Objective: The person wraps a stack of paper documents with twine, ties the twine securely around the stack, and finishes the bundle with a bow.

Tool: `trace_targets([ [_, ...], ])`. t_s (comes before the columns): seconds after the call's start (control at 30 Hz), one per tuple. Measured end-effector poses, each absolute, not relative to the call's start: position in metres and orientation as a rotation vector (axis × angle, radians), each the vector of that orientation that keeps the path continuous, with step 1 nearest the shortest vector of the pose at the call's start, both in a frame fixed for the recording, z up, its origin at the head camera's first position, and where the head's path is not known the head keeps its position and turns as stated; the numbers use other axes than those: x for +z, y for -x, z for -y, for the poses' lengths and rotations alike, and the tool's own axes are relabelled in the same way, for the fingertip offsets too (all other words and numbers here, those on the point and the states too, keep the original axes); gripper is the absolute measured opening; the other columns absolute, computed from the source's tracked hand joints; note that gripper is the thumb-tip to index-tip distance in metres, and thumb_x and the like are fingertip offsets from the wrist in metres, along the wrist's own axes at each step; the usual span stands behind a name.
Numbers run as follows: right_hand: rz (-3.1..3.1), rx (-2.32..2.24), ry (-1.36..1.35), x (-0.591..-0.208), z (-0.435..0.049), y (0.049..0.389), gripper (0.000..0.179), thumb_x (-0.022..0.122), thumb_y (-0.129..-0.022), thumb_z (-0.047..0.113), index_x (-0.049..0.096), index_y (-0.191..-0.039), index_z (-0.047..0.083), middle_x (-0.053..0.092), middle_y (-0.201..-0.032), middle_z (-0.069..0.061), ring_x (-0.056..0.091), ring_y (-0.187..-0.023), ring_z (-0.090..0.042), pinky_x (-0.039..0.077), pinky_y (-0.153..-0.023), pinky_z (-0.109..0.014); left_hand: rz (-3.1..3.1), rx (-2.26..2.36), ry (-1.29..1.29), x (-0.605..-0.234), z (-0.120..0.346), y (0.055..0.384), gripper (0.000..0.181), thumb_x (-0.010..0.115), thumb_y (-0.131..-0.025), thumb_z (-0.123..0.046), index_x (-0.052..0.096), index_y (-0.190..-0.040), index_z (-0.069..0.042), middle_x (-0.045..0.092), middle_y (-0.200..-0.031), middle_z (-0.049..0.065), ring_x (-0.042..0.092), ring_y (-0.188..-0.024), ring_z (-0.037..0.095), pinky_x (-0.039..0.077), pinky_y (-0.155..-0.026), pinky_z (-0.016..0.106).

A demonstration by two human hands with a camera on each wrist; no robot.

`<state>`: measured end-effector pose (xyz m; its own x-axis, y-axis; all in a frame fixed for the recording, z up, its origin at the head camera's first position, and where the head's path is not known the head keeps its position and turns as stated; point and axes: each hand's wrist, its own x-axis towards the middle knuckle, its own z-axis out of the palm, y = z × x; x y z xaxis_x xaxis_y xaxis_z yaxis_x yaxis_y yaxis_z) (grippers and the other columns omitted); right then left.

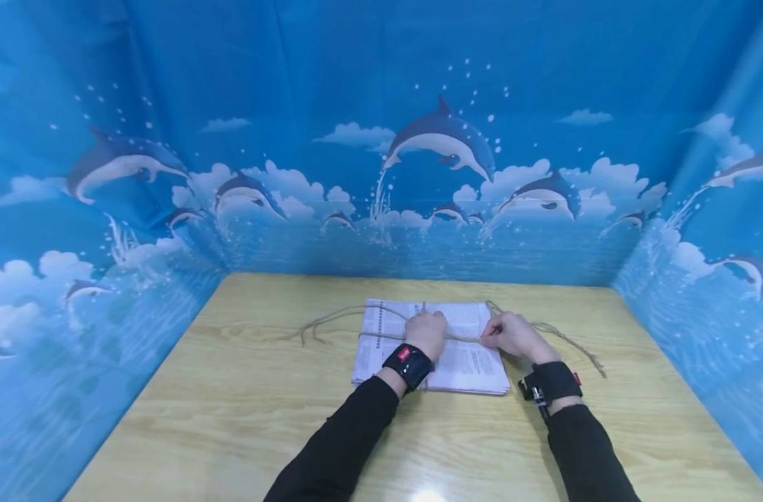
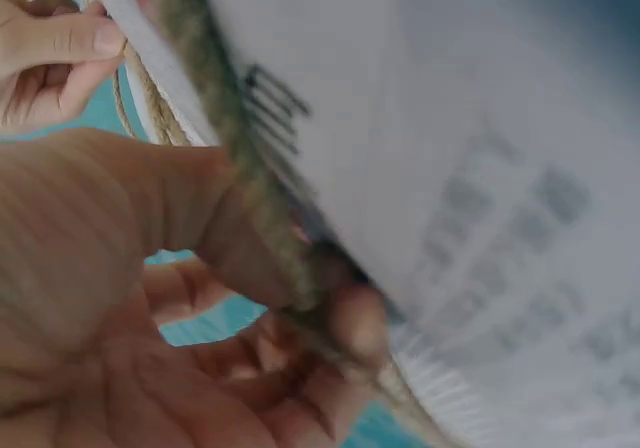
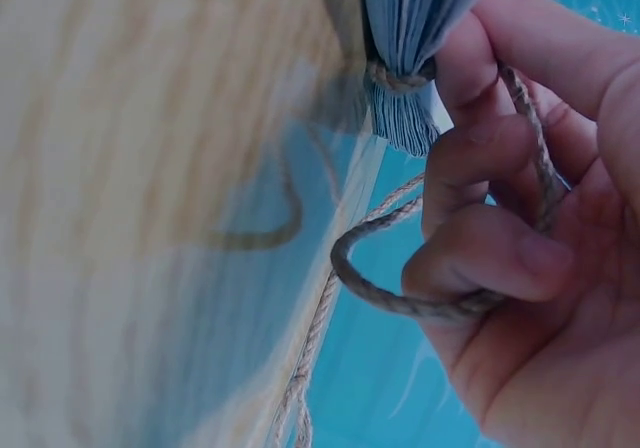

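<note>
A flat stack of newspapers lies on the table with twine wrapped across it both ways. My left hand is over the middle of the stack, its thumb and fingers pinching the twine close against the paper in the left wrist view. At the stack's right edge, my right hand grips the twine. In the right wrist view a loop of twine runs through the curled fingers, and the twine bends round the layered edge of the newspapers.
Loose twine ends trail over the table left of the stack, and another length of twine lies to the right. The wooden table is enclosed at the back and sides by a blue dolphin-print curtain.
</note>
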<state>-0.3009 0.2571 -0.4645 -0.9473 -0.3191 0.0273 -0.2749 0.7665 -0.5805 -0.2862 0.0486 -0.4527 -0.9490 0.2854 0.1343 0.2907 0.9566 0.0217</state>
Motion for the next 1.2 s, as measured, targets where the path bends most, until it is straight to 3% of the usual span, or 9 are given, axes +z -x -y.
trace_targets([
  [0.13,-2.884,-0.923,0.5,-0.465,-0.257,0.3,0.007,0.075,-0.084,0.013,0.073,-0.078,0.012,0.069,-0.074,0.003,0.056,-0.067,-0.012,0.046,-0.064,-0.029,3.051,-0.254,0.476,-0.454,-0.043,0.293,0.022,0.065,-0.09,-0.013,0.061,-0.11,-0.006,0.068,-0.104,0.016,0.068,-0.091,0.028,0.056,-0.074,0.038],
  [0.47,-2.88,-0.931,0.512,-0.465,-0.258,0.301,0.007,0.075,-0.085,0.013,0.072,-0.078,0.012,0.067,-0.073,0.003,0.055,-0.067,-0.012,0.045,-0.065,-0.029,3.015,-0.426,0.644,-0.448,-0.025,0.305,0.005,0.067,-0.085,-0.006,0.069,-0.087,-0.01,0.071,-0.086,0.002,0.066,-0.08,0.02,0.052,-0.067,0.032],
  [0.7,-2.875,-0.925,0.493,-0.464,-0.256,0.301,0.008,0.074,-0.085,0.012,0.072,-0.078,0.011,0.066,-0.072,0.003,0.054,-0.067,-0.013,0.044,-0.065,-0.029,3.025,-0.469,0.757,-0.449,-0.018,0.305,0.024,0.067,-0.079,0.0,0.072,-0.099,-0.012,0.073,-0.099,0.001,0.067,-0.093,0.019,0.053,-0.08,0.03],
  [0.93,-2.875,-0.917,0.481,-0.463,-0.255,0.301,0.008,0.073,-0.086,0.012,0.072,-0.078,0.012,0.066,-0.072,0.002,0.053,-0.066,-0.013,0.043,-0.065,-0.029,3.077,-0.512,0.815,-0.446,-0.014,0.305,0.033,0.063,-0.084,0.001,0.069,-0.114,-0.013,0.072,-0.109,0.002,0.066,-0.101,0.018,0.052,-0.089,0.031],
  [1.2,-2.87,-0.923,0.476,-0.465,-0.255,0.3,0.008,0.073,-0.086,0.011,0.071,-0.079,0.012,0.066,-0.073,0.002,0.053,-0.067,-0.014,0.043,-0.065,-0.029,3.074,-0.385,0.863,-0.445,-0.013,0.305,0.01,0.067,-0.089,-0.009,0.07,-0.097,-0.013,0.072,-0.095,-0.001,0.066,-0.089,0.016,0.052,-0.081,0.03],
])
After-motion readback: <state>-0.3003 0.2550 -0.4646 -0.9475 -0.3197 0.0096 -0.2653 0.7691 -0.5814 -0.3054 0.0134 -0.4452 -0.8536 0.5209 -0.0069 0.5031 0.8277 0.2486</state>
